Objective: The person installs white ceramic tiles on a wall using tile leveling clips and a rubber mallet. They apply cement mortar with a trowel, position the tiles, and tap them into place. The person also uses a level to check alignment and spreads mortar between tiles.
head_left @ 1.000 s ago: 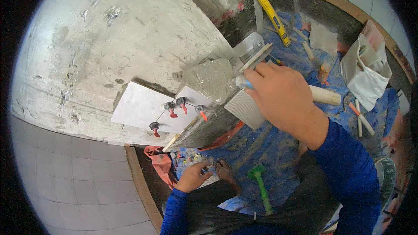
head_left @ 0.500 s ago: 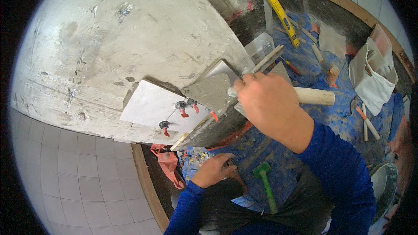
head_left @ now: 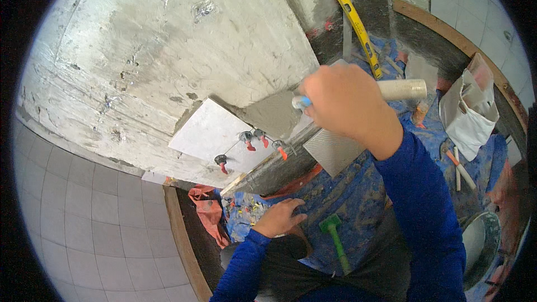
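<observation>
My right hand (head_left: 347, 100), closed on a blue-handled tool (head_left: 301, 103), is over the right edge of the pale concrete surface (head_left: 123, 33), beside grey wet mortar (head_left: 271, 112). A pale cylinder (head_left: 403, 89) juts out behind it; whether it is attached to the tool is unclear. A ridged grey square (head_left: 335, 154) lies below my wrist. White tiles (head_left: 204, 128) on mortar carry several black-and-red clips (head_left: 249, 141). My left hand (head_left: 279, 218) is low, fingers apart and slightly curled, near my foot and the blue sheet (head_left: 361, 201), with nothing visible in it.
A yellow level (head_left: 358, 33) leans at the back. At right are a white bag (head_left: 467, 117), a hammer (head_left: 464, 170) and a bucket (head_left: 481, 246). A green mallet (head_left: 333, 226) lies below. Left are grey floor tiles (head_left: 100, 218), a wooden board (head_left: 187, 246) and red plastic (head_left: 207, 212).
My right hand has risen and moved forward, with the pale cylinder shifting upward alongside it. My left hand has moved rightward. The view has shifted slightly, so the surroundings sit a little differently.
</observation>
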A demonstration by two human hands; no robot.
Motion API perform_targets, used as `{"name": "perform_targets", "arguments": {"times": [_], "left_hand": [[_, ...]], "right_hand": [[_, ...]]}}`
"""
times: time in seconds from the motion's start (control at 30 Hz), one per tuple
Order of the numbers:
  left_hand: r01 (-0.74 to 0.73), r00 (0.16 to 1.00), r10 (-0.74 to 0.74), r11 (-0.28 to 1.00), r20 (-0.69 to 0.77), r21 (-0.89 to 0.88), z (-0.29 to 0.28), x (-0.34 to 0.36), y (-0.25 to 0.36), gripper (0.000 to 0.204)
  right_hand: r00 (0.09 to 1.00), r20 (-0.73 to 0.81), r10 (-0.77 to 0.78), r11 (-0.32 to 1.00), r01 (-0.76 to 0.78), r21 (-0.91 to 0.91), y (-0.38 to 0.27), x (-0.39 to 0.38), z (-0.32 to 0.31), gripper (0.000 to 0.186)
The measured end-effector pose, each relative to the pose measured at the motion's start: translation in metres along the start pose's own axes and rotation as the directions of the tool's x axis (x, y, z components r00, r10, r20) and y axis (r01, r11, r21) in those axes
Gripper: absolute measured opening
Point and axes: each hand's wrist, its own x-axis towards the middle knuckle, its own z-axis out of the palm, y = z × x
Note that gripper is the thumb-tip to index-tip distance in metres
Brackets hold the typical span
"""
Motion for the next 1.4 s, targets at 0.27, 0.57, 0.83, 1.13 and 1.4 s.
{"name": "perform_targets", "arguments": {"times": [0.27,0.57,0.83,1.13,1.4], "left_hand": [[0.016,1.0,-0.016,1.0,-0.006,0.002,-0.007,0.004,0.011,0.051],[0.091,0.996,-0.091,0.995,-0.013,0.039,-0.003,-0.002,0.004,0.05],[0.092,0.996,-0.092,0.995,-0.016,0.035,-0.008,0.007,0.013,0.052],[0.077,0.996,-0.076,0.997,-0.046,0.028,-0.019,-0.001,0.019,0.054],[0.046,0.994,-0.046,0.999,-0.097,-0.003,-0.023,-0.01,0.019,0.053]], "right_hand": [[0.997,-0.037,0.069,0.994,-0.065,0.084,-0.001,0.002,-0.013,0.028],[0.996,-0.059,0.064,0.994,-0.059,0.09,0.028,-0.03,-0.018,0.036],[0.985,-0.02,-0.171,0.969,0.165,-0.182,0.01,-0.01,-0.008,0.034],[0.931,0.053,-0.362,0.867,0.357,-0.346,-0.007,0.015,0.002,0.032],[0.844,0.059,-0.533,0.728,0.493,-0.477,-0.009,0.032,0.004,0.031]]}}
